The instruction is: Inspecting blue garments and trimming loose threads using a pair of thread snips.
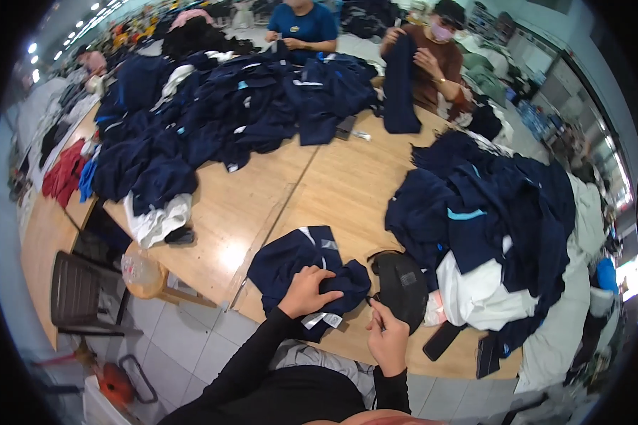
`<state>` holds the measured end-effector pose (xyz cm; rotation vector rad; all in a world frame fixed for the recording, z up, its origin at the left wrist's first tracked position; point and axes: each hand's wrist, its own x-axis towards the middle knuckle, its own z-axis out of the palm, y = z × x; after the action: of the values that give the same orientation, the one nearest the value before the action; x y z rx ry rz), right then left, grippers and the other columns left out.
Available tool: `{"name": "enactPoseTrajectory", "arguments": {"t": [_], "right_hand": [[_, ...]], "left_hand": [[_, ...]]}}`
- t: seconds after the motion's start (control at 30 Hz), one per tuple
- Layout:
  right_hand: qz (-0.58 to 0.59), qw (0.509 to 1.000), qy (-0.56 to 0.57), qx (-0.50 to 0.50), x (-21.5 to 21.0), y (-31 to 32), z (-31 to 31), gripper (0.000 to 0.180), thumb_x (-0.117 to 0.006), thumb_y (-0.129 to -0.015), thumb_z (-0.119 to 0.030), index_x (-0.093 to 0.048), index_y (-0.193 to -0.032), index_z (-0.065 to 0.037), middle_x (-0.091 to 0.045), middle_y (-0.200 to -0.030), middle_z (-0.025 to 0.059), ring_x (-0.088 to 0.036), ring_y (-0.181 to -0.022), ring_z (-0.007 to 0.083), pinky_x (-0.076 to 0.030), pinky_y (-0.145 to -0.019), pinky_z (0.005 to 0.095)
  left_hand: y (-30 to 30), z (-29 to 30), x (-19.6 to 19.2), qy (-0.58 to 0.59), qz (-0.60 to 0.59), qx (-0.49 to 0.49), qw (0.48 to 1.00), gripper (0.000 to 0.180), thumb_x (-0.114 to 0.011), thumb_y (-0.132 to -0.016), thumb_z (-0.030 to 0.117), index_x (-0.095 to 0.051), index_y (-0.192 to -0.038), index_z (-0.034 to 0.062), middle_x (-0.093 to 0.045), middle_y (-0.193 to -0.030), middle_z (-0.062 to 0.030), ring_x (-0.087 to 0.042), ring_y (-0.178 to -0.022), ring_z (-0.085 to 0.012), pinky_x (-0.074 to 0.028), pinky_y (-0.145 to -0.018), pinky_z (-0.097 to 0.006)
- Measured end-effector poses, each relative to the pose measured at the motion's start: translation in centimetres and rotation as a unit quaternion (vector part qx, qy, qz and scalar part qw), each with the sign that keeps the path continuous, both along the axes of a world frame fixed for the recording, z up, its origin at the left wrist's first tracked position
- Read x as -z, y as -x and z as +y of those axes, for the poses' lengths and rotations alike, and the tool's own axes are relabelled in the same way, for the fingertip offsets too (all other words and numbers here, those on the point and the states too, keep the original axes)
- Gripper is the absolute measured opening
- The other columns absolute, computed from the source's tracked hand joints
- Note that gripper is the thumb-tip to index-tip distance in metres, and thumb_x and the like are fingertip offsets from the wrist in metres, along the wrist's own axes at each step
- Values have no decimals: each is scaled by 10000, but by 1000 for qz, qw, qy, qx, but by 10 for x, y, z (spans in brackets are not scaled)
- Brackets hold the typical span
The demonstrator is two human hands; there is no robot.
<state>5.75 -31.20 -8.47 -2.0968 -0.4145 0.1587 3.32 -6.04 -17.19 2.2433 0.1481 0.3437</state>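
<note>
A navy garment (283, 265) with white trim and a white label lies bunched at the near edge of the table. My left hand (310, 292) rests on it, fingers curled over a fold of the cloth and thumb beside them. Just right of the garment is my right hand (388, 336), closed, with a small dark tip showing ahead of its fingers. What it holds is too small to name. A black cap-like pouch (402, 290) sits on the table beyond the right hand.
A navy and white clothing heap (475, 205) stands on the right, with a dark phone (443, 341) at its near edge. Another navy pile (213, 106) covers the far left. Two people work across the table (319, 188). A plastic container (140, 270) sits on a stool at left.
</note>
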Motion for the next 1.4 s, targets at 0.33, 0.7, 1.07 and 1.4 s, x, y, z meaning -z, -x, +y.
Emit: {"name": "enactPoseTrajectory", "arguments": {"t": [0.33, 0.7, 1.07, 1.4], "right_hand": [[-59, 997, -33, 25, -5, -5, 5, 299, -733, -987, 25, -778, -1282, 18, -727, -848, 112, -690, -692, 160, -535, -642, 297], [-119, 979, -165, -12, -9, 14, 48, 325, -849, -913, 52, -825, -1232, -3, -752, -973, 87, -649, -771, 106, -472, -673, 238], [159, 923, -349, -31, -40, -19, 39, 212, -652, -1142, -165, -660, -1001, -7, -665, -884, 59, -615, -632, 100, -477, -592, 238], [156, 961, -227, -2, -10, -5, 40, 276, -845, -966, -33, -804, -1237, 5, -741, -941, -30, -492, -705, 5, -385, -627, 203]], "left_hand": [[-15, 13, -66, -51, -119, 63, 990, 199, -835, -976, 235, -745, -962, 58, -669, -922, -65, -640, -913, -233, -511, -797, -376], [38, -25, -85, 530, 92, 71, 840, 180, -735, -1117, 207, -740, -1123, 28, -674, -944, 93, -560, -847, 19, -459, -720, -201], [32, -3, -91, 570, 53, -17, 819, 144, -739, -1091, 123, -773, -1101, -17, -757, -1011, 27, -656, -906, -27, -542, -816, -229], [44, -7, -78, 603, 84, -14, 793, 277, -736, -1089, 111, -749, -1320, -42, -793, -1201, -47, -716, -1062, -78, -574, -961, -261]]}}
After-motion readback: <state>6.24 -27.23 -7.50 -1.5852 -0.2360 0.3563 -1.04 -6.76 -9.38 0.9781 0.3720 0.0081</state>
